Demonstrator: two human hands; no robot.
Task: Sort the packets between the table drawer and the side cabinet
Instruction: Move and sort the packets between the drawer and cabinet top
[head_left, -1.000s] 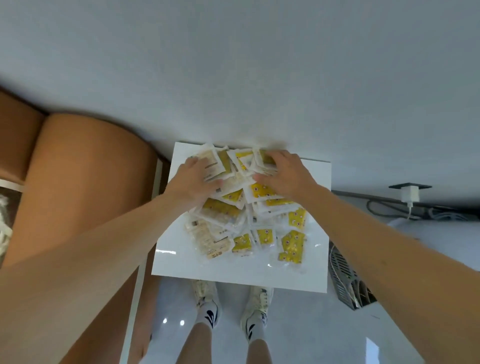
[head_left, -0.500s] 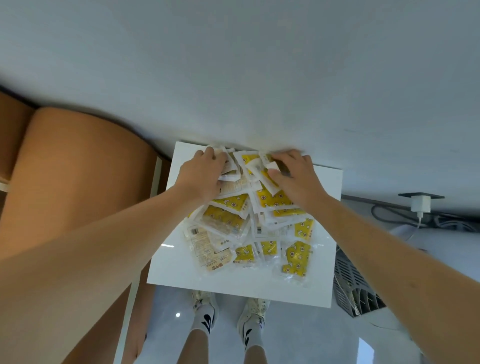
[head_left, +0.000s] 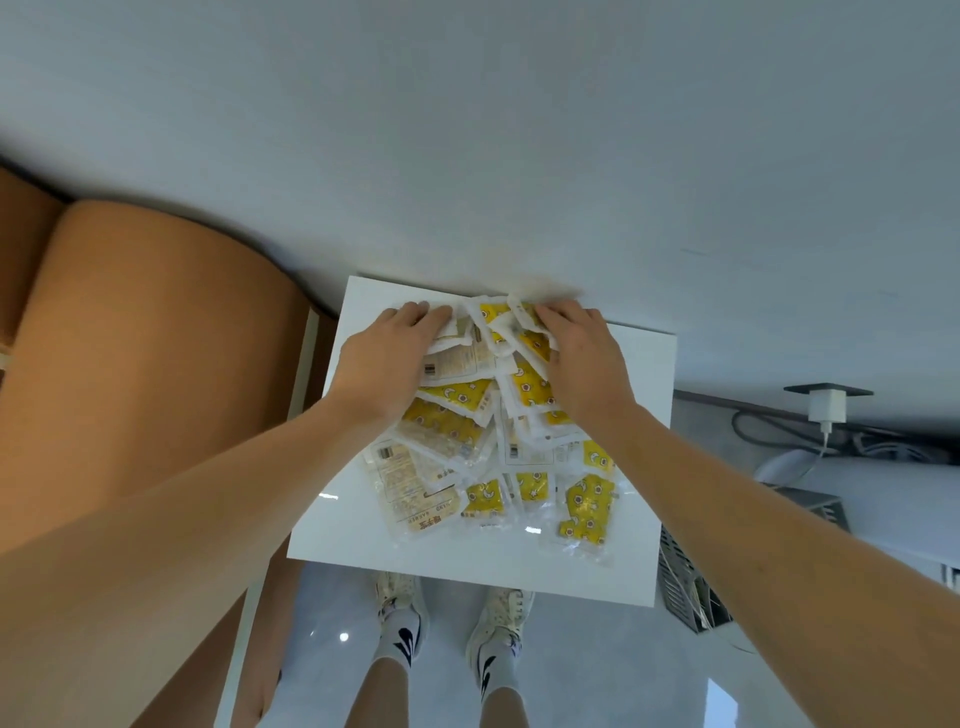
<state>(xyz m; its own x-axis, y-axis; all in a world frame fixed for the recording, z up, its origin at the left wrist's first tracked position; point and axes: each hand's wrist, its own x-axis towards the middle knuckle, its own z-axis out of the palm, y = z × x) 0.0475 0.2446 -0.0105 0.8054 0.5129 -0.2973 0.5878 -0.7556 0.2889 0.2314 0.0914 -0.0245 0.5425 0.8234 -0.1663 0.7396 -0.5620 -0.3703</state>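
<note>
A pile of several clear packets (head_left: 452, 431), some yellow and some beige with print, lies in the white table drawer (head_left: 641, 467), which is pulled out below the white tabletop (head_left: 467, 156). My left hand (head_left: 387, 358) reaches to the pile's far left end, its fingers curled down over white-edged packets. At the far right end, my right hand (head_left: 582, 358) has its fingers curled over yellow packets. Both sets of fingertips are buried among the packets near the drawer's back edge. No side cabinet is in view.
A brown padded seat (head_left: 156, 338) stands close on the left. A wire basket (head_left: 685, 587) sits on the floor at the right, with a white charger (head_left: 826, 405) and cables behind it. My feet (head_left: 400, 603) stand under the drawer's front edge.
Both hands have slid farther toward the back of the drawer and curled tighter over the far packets, bunching them together. The near packets have not moved.
</note>
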